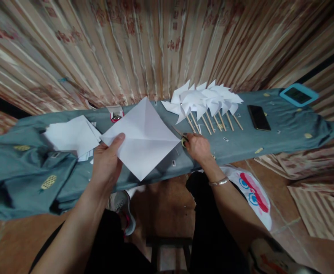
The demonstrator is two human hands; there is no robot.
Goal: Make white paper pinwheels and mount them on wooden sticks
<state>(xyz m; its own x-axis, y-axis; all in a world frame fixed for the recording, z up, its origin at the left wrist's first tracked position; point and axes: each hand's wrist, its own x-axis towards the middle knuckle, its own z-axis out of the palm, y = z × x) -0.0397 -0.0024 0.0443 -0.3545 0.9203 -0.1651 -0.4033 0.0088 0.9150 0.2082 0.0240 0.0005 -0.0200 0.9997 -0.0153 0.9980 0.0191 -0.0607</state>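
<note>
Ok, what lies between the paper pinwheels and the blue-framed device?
A dark phone lies flat on the patterned cloth between the paper pinwheels and the blue-framed device, as the head view shows.

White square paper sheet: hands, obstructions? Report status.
Left hand: grip near left corner of creased white square paper sheet. Right hand: holding yellowish-handled scissors beside sheet's right corner. Only left thumb lies over sheet.
</note>
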